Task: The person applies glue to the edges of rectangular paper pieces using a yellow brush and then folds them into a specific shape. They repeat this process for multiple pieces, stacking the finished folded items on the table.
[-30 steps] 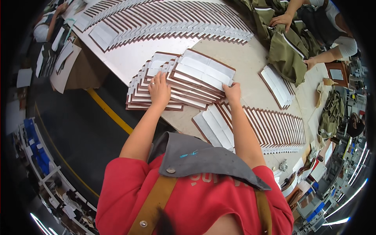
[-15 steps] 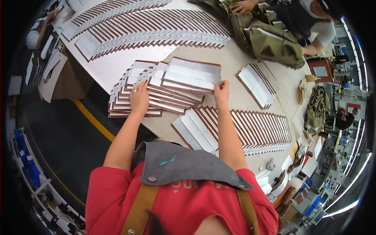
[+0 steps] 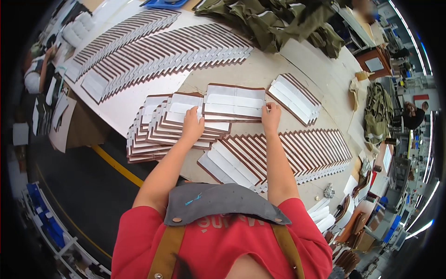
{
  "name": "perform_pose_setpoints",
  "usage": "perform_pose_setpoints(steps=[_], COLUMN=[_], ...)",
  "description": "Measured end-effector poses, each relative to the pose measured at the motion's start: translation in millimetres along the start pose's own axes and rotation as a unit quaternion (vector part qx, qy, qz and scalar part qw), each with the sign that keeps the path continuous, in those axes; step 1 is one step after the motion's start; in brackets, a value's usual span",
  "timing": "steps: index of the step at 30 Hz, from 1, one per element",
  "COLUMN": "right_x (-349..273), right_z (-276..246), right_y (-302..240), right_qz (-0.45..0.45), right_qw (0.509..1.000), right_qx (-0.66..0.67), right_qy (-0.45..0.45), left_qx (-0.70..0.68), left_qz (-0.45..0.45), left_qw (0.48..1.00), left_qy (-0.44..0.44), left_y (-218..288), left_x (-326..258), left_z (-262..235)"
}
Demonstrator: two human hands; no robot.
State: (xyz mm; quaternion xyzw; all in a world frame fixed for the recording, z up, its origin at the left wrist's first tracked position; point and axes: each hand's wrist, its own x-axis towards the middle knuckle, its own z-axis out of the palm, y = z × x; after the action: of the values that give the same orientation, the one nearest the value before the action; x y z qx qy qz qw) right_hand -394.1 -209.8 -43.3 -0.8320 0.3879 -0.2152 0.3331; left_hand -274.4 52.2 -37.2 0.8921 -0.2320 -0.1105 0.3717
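Note:
A white flat panel with brown edges (image 3: 234,102) lies between my two hands, over the right side of a fanned pile. My right hand (image 3: 271,119) pinches its right end between thumb and fingers. At its left end is my left hand (image 3: 191,125), with fingers curled at the edge and the thumb below. The left fingertips partly overlap the fanned pile of similar panels (image 3: 153,132), which spreads out to the left. Just below my right hand, a long overlapping row of the same panels (image 3: 297,151) runs to the right.
Two more long overlapping rows (image 3: 162,51) cover the far left of the table. A short stack (image 3: 295,97) lies right of my hands. Olive green fabric (image 3: 265,23) is heaped at the far edge. Behind the table's left edge is dark floor with a yellow line (image 3: 116,165).
The held panel has shifted right and lower relative to the pile. My left hand has moved right, from the pile to the panel's left end. The other person's hand has left the green fabric.

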Motion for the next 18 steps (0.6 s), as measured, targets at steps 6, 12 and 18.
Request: perform_pose_setpoints(steps=[6, 12, 18], right_x=[5.1, 3.6, 5.2], right_z=[1.5, 5.2, -21.9], right_y=[17.0, 35.2, 46.7], right_qz=[0.202, 0.287, 0.338], right_qw=[0.963, 0.882, 0.826], right_qx=[0.161, 0.365, 0.451], right_qy=[-0.081, -0.077, -0.024], left_qx=[-0.028, -0.049, -0.011], left_qz=[-0.124, -0.171, -0.120], left_qw=[0.991, 0.983, 0.992], left_qy=[-0.031, -0.049, -0.028], left_y=[6.2, 6.3, 1.7], left_x=[20.7, 24.0, 24.4], left_z=[23.1, 17.7, -17.2])
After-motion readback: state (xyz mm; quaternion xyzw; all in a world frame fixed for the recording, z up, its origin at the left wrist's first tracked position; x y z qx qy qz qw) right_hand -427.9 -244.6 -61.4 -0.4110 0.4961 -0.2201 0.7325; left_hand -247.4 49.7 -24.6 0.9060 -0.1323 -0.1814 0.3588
